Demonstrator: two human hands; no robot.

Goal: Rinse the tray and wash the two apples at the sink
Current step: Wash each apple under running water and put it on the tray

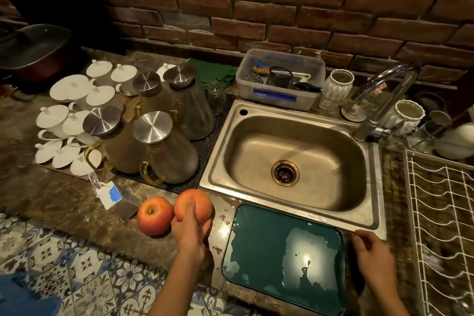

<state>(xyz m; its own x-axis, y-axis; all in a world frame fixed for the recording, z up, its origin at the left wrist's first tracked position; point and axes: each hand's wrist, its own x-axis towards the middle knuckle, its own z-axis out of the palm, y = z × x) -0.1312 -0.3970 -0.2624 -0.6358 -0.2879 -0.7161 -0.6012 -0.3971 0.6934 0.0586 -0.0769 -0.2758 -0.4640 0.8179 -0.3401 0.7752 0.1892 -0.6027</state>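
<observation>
While the left hand [191,233] reaches forward from the lower middle of the view, its fingers [190,209] curl over the near apple [193,204], grasping it at the surface's front edge. A second apple [154,215] sits touching the held one at its nine o'clock side, stem dimple facing up, with no hand on it. At three o'clock from the held apple lies the green tray [259,246], flat on the stone surface [64,200] just in front of the sink [295,159], its face wet with a pool of water that mirrors a light. The right hand [373,254] hovers just beside the tray's far right corner, at about two o'clock from the tray's middle; its fingers look loosely bent and grasp nothing, though motion blur makes it hard to tell whether a fingertip touches the tray rim. The steel sink basin holds nothing, its drain [285,173] in the middle, and the faucet [379,100] rises at the basin's two o'clock corner with its spout swung back. At twelve o'clock from the sink stands a clear plastic box [279,95] holding scrubbers. At nine o'clock from the basin, glass carafes [164,149] with steel lids stand on a dark mat, with white lidded cups [74,90] beyond them. A white wire rack [441,213] fills the three o'clock side.
</observation>
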